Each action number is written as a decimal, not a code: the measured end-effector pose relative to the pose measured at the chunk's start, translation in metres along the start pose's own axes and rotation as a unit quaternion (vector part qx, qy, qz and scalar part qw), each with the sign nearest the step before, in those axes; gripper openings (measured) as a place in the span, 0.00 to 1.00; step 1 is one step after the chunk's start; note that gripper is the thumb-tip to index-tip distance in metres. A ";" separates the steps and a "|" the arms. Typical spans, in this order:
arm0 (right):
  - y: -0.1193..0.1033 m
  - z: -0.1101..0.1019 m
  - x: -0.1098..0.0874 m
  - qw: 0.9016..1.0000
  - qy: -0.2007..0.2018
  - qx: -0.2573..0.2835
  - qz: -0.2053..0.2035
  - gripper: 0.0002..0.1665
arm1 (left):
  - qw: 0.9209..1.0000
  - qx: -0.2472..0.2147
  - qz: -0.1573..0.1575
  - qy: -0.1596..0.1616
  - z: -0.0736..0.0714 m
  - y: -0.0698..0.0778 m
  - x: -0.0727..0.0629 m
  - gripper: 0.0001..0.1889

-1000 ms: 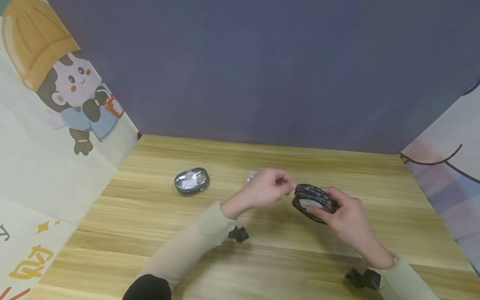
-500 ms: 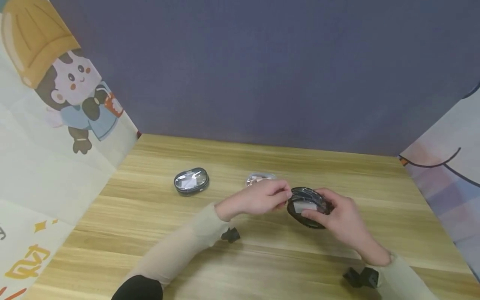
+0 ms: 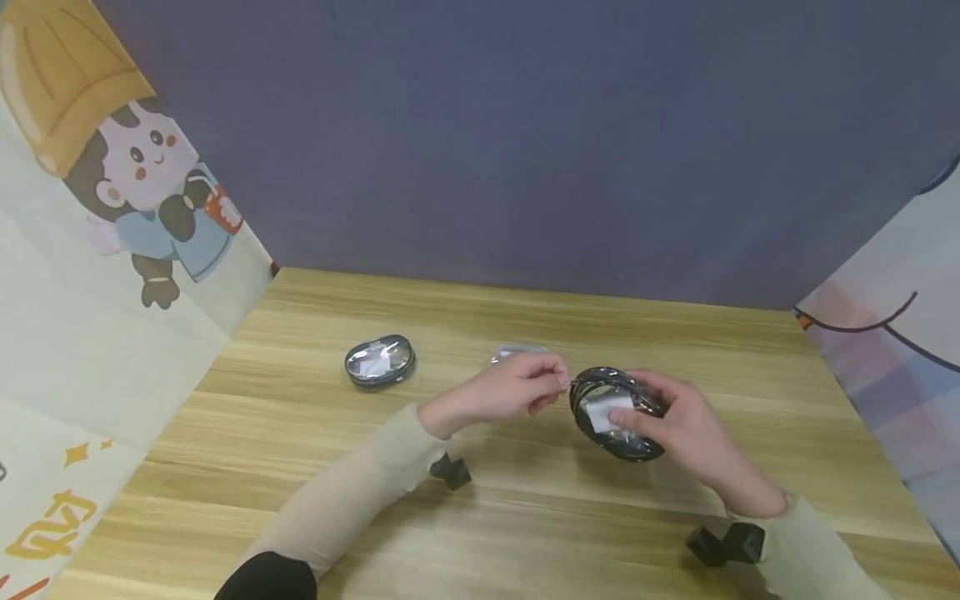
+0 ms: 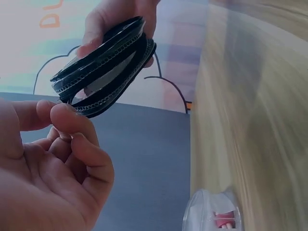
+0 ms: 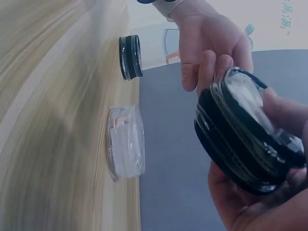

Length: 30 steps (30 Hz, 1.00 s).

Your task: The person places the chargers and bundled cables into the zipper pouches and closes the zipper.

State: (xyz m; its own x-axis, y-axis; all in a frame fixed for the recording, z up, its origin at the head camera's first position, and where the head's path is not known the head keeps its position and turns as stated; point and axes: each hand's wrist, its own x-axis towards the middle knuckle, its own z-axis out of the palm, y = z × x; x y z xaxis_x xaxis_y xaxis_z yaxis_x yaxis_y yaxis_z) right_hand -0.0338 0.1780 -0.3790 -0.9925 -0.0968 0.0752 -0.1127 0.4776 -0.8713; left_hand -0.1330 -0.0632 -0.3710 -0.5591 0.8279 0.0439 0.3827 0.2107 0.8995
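My right hand (image 3: 697,433) holds a small oval pouch (image 3: 628,443) with clear plastic faces and black trim, its thumb on the clear face over a white label (image 3: 609,412). At the pouch's left end, the thumb and index finger of my left hand (image 3: 517,387) pinch the end of its zipper; the pull itself is hidden by the fingertips. In the left wrist view the zipper (image 4: 107,58) is parted, with a long gap between its rows of teeth. The right wrist view shows the black side band of the pouch (image 5: 236,139).
A similar black-trimmed clear pouch (image 3: 380,363) lies on the left of the wooden table (image 3: 525,533). Behind my left hand sits a fully clear pouch (image 5: 127,144) with something small and pinkish inside. A blue-grey panel (image 3: 487,150) stands along the back.
The held pouch has shifted slightly left and tilted, so more of its clear face and label show. My left hand has moved a little left, staying at the pouch's end.
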 end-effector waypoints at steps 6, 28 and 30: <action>0.000 0.000 0.003 0.998 0.053 0.032 -0.007 0.30 | 0.999 -0.031 -0.021 0.009 0.000 -0.002 -0.002 0.09; 0.004 -0.004 0.001 0.974 -0.055 0.197 -0.094 0.24 | 0.994 -0.112 -0.020 0.008 -0.003 -0.011 -0.006 0.12; 0.005 -0.004 0.001 0.968 -0.067 0.216 -0.107 0.21 | 0.993 -0.115 -0.017 0.008 -0.004 -0.010 -0.007 0.12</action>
State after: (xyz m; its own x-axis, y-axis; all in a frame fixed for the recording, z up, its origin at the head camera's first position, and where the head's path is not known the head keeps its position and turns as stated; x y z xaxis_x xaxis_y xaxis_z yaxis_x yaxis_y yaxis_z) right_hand -0.0352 0.1844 -0.3816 -0.9305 -0.2788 0.2374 -0.2545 0.0263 -0.9667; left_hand -0.1360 -0.0731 -0.3791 -0.5816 0.8133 0.0174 0.1872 0.1129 0.9758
